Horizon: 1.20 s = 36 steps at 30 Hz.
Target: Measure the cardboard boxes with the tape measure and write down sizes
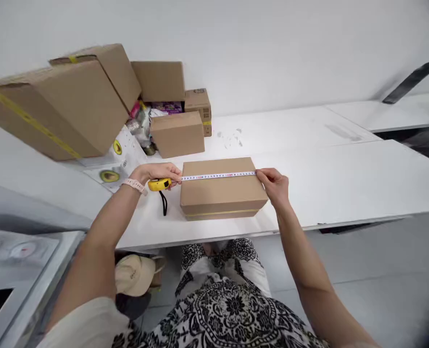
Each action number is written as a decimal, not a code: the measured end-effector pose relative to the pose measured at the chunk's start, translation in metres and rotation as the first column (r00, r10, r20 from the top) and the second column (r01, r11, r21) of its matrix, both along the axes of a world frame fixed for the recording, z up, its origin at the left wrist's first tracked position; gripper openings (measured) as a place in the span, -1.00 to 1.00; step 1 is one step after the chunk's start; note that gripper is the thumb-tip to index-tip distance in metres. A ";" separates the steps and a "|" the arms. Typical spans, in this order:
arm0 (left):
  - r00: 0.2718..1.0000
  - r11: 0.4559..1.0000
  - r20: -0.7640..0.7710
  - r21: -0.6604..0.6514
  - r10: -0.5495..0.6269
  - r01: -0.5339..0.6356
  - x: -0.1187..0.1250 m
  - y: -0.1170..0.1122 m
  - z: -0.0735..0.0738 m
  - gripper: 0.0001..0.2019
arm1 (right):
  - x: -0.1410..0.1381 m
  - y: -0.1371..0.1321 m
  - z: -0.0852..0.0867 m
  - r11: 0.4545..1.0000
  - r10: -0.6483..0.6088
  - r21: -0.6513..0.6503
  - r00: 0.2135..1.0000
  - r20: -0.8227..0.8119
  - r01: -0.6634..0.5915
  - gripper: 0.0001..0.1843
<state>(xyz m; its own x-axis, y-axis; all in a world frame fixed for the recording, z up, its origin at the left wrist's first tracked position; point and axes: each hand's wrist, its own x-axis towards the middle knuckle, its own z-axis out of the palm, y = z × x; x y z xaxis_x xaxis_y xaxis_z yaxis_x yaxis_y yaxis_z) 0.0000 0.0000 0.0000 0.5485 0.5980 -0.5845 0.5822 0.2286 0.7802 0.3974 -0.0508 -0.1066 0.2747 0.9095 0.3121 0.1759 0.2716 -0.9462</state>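
A closed brown cardboard box (221,192) lies on the white table in front of me. Across its top stretches the white blade of a tape measure (155,184), whose yellow case hangs at the box's left side with a black wrist strap dangling. My left hand (160,173) pinches the blade near the case, at the box's left edge. At the far right end of the blade, my right hand (274,184) is closed on the tape's end, by the box's right edge. The fingertips of the right hand partly hide that end.
Large taped cartons (62,106) are stacked at the left on a white box with avocado pictures (109,164). Behind stand a small carton (178,133) and an open box of packets (158,81). A dark bar (410,82) leans at the back right. A beige cap (135,274) sits below the table (326,183).
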 end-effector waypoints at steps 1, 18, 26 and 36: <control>1.000 1.000 0.002 -0.002 -0.001 0.001 0.000 0.000 0.000 -0.69 | -0.001 0.000 0.000 1.000 -0.003 0.005 1.000 0.011 0.003 -0.84; 1.000 1.000 0.005 -0.028 -0.002 0.003 -0.002 0.004 -0.003 -0.71 | -0.006 0.008 0.007 0.962 -0.011 -0.246 0.883 -0.470 -0.119 -0.74; 1.000 1.000 -0.008 0.001 -0.002 0.002 0.001 0.001 -0.003 -0.72 | -0.009 0.007 0.011 0.955 -0.022 -0.268 0.878 -0.479 -0.123 -0.75; 0.975 0.884 0.063 0.413 0.212 -0.219 0.021 -0.084 0.068 -0.76 | -0.001 0.007 0.053 0.996 0.037 -0.070 0.959 -0.281 -0.059 -0.79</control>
